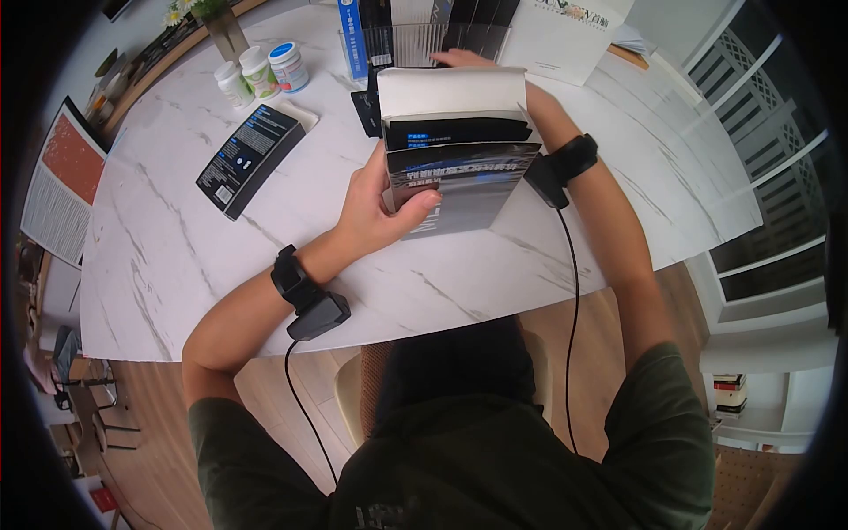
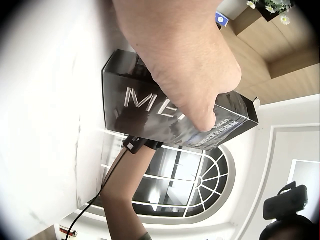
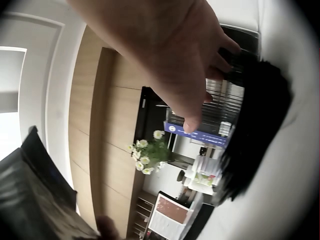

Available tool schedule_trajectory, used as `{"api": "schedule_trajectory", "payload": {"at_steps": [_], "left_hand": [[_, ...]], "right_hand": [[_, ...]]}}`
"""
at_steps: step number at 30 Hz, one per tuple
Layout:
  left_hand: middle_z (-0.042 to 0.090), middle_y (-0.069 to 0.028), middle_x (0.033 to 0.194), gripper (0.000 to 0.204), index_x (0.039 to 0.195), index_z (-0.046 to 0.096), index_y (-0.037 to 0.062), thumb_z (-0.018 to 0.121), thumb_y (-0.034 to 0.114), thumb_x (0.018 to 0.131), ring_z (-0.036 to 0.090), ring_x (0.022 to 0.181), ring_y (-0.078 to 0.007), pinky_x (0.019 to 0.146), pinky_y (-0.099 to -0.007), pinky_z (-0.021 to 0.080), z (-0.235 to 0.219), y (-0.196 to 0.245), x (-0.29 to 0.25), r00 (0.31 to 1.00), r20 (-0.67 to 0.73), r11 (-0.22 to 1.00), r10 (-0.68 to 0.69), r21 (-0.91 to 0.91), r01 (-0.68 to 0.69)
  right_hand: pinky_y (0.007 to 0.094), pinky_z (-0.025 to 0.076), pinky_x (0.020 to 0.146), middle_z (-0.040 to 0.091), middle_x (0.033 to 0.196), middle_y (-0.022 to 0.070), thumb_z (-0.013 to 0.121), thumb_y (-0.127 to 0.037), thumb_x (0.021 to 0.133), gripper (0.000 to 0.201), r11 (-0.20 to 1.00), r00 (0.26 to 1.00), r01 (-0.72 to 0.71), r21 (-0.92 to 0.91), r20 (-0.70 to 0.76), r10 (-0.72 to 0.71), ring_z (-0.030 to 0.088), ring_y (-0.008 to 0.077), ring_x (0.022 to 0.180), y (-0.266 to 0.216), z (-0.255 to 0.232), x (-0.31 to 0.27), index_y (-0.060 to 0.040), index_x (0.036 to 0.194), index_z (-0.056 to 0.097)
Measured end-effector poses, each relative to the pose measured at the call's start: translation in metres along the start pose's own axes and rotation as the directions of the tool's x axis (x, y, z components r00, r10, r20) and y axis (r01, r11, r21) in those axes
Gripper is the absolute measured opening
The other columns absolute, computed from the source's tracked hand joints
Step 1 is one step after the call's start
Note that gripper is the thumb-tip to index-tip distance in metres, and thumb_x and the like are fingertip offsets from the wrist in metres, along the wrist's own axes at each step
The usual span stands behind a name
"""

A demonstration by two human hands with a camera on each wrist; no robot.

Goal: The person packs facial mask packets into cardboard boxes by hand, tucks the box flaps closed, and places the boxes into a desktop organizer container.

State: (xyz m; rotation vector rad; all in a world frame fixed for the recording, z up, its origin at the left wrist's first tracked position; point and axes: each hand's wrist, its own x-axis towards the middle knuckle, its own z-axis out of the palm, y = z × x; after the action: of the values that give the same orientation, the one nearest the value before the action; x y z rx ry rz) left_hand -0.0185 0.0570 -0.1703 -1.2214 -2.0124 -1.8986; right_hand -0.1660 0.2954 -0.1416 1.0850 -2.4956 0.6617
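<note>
My left hand [image 1: 375, 203] grips a black and silver carton [image 1: 473, 199] marked with large silver letters, its thumb across the front face. The carton's top flap [image 1: 455, 88] stands up, and black packets [image 1: 468, 132] with blue print show in its mouth. In the left wrist view, the carton [image 2: 145, 107] leans over the tabletop. Behind it, my right hand [image 1: 465, 58] reaches along the front of a clear ribbed organizer [image 1: 411, 44], fingers fairly straight. A dark fuzzy-edged shape [image 3: 265, 110] lies beside the right hand [image 3: 185, 65] in the right wrist view.
A black box [image 1: 247, 159] lies at the left, near several supplement bottles [image 1: 287, 66]. Upright boxes, one blue [image 1: 351, 35], fill the organizer. A white bag [image 1: 561, 40] stands at back right, and a flower vase [image 1: 225, 35] at back left. Cables trail from both wrists.
</note>
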Motion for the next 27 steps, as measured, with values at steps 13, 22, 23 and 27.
{"api": "schedule_trajectory", "payload": {"at_steps": [13, 22, 23, 27], "left_hand": [[0.062, -0.0098, 0.098, 0.054, 0.125, 0.037, -0.0021, 0.066, 0.012, 0.082, 0.059, 0.086, -0.0116, 0.077, -0.0249, 0.046, 0.0, 0.0, 0.001, 1.0, -0.002, 0.999, 0.026, 0.022, -0.026], [0.062, -0.0095, 0.1, 0.054, 0.126, 0.037, -0.002, 0.066, 0.011, 0.082, 0.058, 0.087, -0.0112, 0.078, -0.0244, 0.045, -0.001, -0.001, 0.001, 0.999, 0.005, 0.998, 0.04, 0.049, -0.041], [0.062, -0.0095, 0.1, 0.054, 0.126, 0.037, -0.002, 0.066, 0.011, 0.082, 0.058, 0.087, -0.0112, 0.078, -0.0244, 0.045, -0.001, -0.001, 0.001, 0.999, 0.005, 0.998, 0.04, 0.049, -0.04], [0.062, -0.0101, 0.101, 0.054, 0.126, 0.037, -0.0026, 0.065, 0.011, 0.082, 0.058, 0.089, -0.0115, 0.079, -0.0247, 0.046, -0.001, -0.001, 0.0, 1.0, 0.012, 0.999, 0.02, 0.028, -0.02]], "right_hand": [[0.0344, 0.042, 0.093, 0.058, 0.119, 0.0153, 0.065, -0.026, 0.08, 0.044, 0.979, 0.95, -0.016, 0.202, 0.309, -0.048, 0.055, 0.0265, 0.108, 0.04, 0.019, -0.007, -0.0058, 0.118, 0.057], [0.0375, 0.048, 0.081, 0.065, 0.1, 0.0169, 0.057, -0.024, 0.082, 0.035, 0.959, 0.949, -0.235, 0.159, 0.252, 0.191, 0.062, 0.0327, 0.092, 0.022, -0.01, -0.01, -0.0063, 0.112, 0.061], [0.0335, 0.047, 0.081, 0.066, 0.099, 0.015, 0.058, -0.025, 0.082, 0.034, 0.95, 0.931, -0.29, 0.116, 0.266, 0.251, 0.062, 0.0259, 0.089, 0.024, -0.011, -0.01, -0.0032, 0.109, 0.062], [0.0296, 0.048, 0.075, 0.067, 0.089, 0.0155, 0.06, -0.023, 0.081, 0.029, 0.946, 0.935, -0.32, -0.051, 0.141, 0.324, 0.063, 0.0231, 0.077, 0.009, -0.02, -0.009, 0.0003, 0.098, 0.065]]}}
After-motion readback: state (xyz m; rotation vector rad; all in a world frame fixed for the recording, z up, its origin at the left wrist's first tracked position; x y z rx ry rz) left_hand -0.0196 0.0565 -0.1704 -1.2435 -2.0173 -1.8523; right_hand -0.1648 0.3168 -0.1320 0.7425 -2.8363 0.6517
